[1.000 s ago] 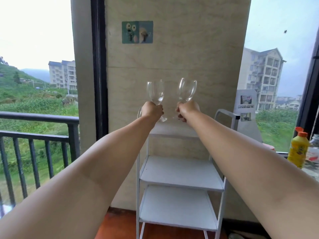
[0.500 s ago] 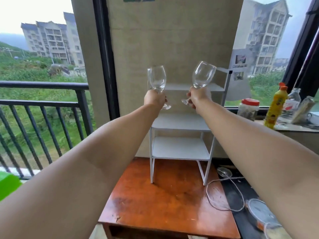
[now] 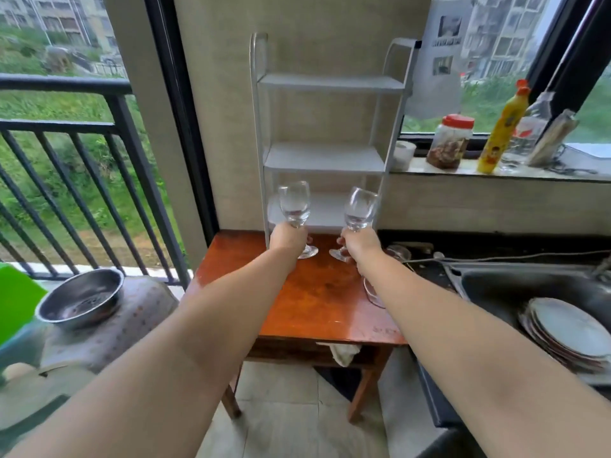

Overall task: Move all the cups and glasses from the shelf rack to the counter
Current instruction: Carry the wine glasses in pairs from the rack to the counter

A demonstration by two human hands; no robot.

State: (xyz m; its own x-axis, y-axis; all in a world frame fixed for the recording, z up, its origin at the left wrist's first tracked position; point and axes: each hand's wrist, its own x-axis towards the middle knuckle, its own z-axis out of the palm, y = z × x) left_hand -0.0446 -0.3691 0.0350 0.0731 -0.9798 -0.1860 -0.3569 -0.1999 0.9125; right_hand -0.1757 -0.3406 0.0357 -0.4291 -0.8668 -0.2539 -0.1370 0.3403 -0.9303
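Note:
My left hand [image 3: 288,239] grips the stem of a clear wine glass [image 3: 294,203], held upright. My right hand [image 3: 359,244] grips the stem of a second clear wine glass [image 3: 359,209], tilted slightly right. Both glasses hang just above the back of the red-brown wooden table [image 3: 310,292], in front of the lowest shelf of the white shelf rack [image 3: 325,157]. The rack's three shelves show nothing on them. More glassware [image 3: 398,252] lies at the table's right edge, partly hidden by my right arm.
A dark counter with a sink [image 3: 529,285] holding stacked plates [image 3: 568,332] runs along the right. On the window sill stand a red-lidded jar [image 3: 449,142], a yellow bottle [image 3: 502,127] and a clear bottle [image 3: 525,133]. A steel bowl [image 3: 81,300] sits at the left by the balcony railing.
Both hands have lowered the wine glasses from the rack's top shelf level down to just above the wooden table. The view has tilted down, showing sink and plates.

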